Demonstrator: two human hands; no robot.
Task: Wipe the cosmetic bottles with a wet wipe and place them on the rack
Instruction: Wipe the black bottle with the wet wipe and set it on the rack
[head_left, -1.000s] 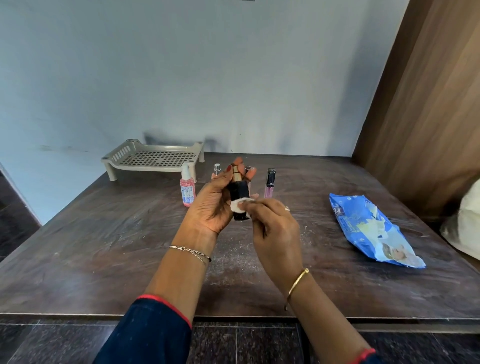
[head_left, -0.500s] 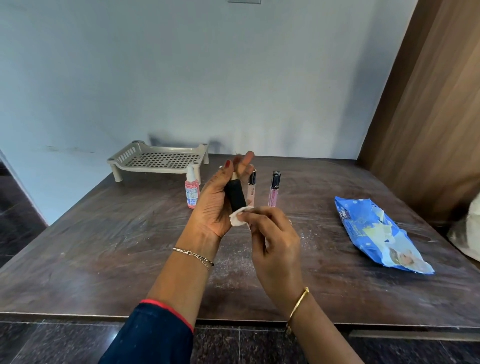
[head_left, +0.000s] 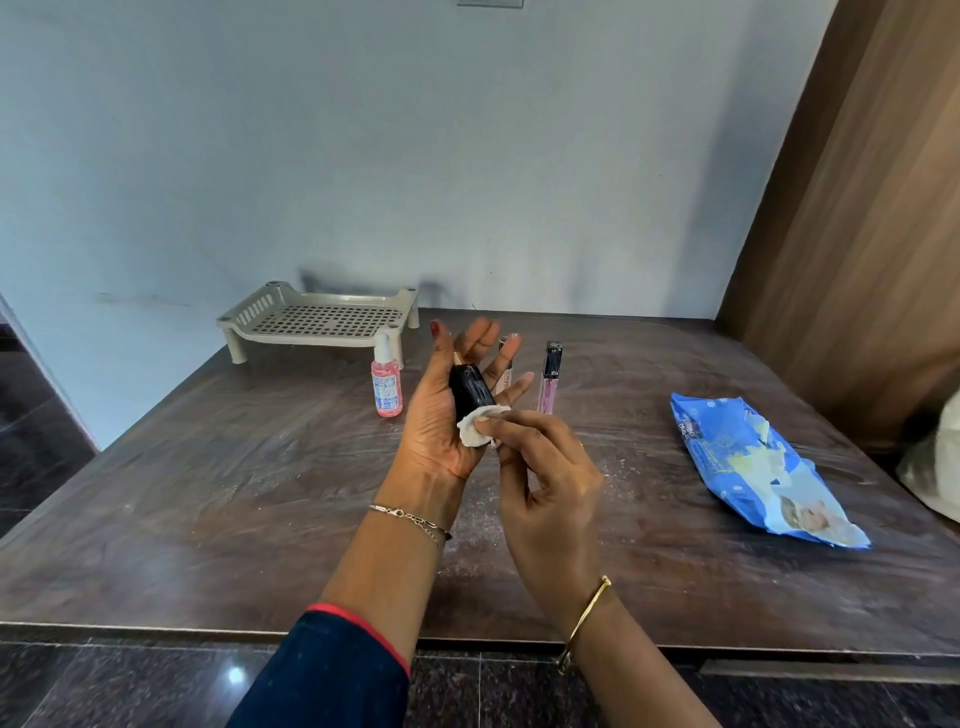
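My left hand (head_left: 441, 415) holds a small black bottle (head_left: 470, 396) upright above the table, between thumb and palm, with the fingers spread behind it. My right hand (head_left: 550, 483) pinches a folded white wet wipe (head_left: 477, 430) against the bottle's lower end. A pink spray bottle (head_left: 387, 387) and a pink lip gloss tube (head_left: 549, 382) stand on the table (head_left: 260, 493) behind my hands. Another slim tube (head_left: 504, 375) is partly hidden by my left fingers. The beige perforated rack (head_left: 322, 319) stands bare at the back left against the wall.
A blue pack of wet wipes (head_left: 753, 462) lies on the table to the right. A wooden panel (head_left: 857, 234) rises along the right side, with a pale bag (head_left: 935, 467) at its foot. The table's front edge runs under my forearms.
My left fingers have spread out behind the black bottle. The wipe has slid down to the bottle's lower end. My view has shifted slightly.
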